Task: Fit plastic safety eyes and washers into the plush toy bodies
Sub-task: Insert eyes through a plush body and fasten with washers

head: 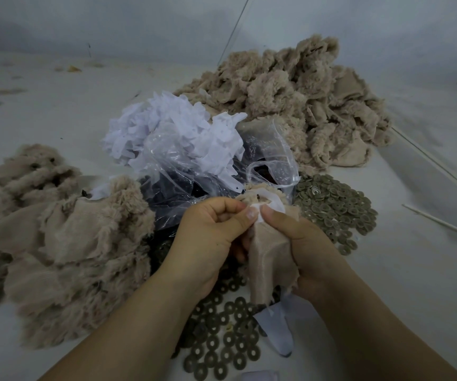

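Observation:
I hold one beige plush toy body (270, 259), turned inside out, between both hands at the centre of the view. My left hand (208, 237) pinches its top edge from the left. My right hand (304, 243) grips it from the right, thumb pressed on a small white fabric patch (272, 206) on the fabric. A dark spot shows just above the patch; whether it is an eye stem I cannot tell. Olive-grey washers lie in a heap (334, 207) to the right and scattered (222, 342) under my wrists.
A pile of plush bodies (57, 243) lies at the left and a bigger pile (304, 100) at the back right. White fabric scraps (172, 127) and a clear plastic bag (194, 182) sit in the middle. Thin white sticks (441, 224) lie at the right.

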The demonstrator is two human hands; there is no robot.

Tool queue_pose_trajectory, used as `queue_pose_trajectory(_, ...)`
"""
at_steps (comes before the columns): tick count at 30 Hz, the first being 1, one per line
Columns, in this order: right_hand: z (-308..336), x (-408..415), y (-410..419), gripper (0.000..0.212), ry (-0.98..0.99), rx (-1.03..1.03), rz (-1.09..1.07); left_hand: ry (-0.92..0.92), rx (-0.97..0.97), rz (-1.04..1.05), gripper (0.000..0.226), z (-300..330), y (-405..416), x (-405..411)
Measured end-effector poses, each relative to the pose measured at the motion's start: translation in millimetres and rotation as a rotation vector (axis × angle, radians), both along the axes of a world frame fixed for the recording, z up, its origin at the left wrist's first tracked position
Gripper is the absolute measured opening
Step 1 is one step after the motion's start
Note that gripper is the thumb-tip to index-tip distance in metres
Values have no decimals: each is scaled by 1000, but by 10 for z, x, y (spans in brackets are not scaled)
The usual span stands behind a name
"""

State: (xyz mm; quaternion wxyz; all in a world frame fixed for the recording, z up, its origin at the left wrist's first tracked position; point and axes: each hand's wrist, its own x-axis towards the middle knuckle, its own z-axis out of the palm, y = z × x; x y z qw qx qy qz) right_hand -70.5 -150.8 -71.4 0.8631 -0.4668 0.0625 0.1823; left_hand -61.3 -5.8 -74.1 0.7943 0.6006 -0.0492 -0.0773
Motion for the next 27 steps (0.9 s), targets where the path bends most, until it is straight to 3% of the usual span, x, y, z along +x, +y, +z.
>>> queue_pose_trajectory(7,-8,15,10,43,-7,18,29,-27,70,91,13,24,-3,-16)
queue_pose_trajectory(12,-25,34,-14,48,9,21,21,-7,41,92,20,26,3,-19)
queue_pose_trajectory(18,-13,76,-51,58,3,107,5,31,-35,70,12,45,2,-6)
queue_pose_trajectory(20,-10,165,-74,49,41,-18,-167,55,-63,51,12,66,22,0)
queue_pose_trajectory(23,55,306,-160,28,-89,-505,-407,89,-127,-15,15,94,90,18)
queue_pose_trajectory(25,130,392,-166,12,-265,-590,-341,81,-145,-54,21,124,145,29)
queue_pose_trajectory(27,200,530,-149,17,-442,-656,-233,71,-150,-70,23,155,198,35)
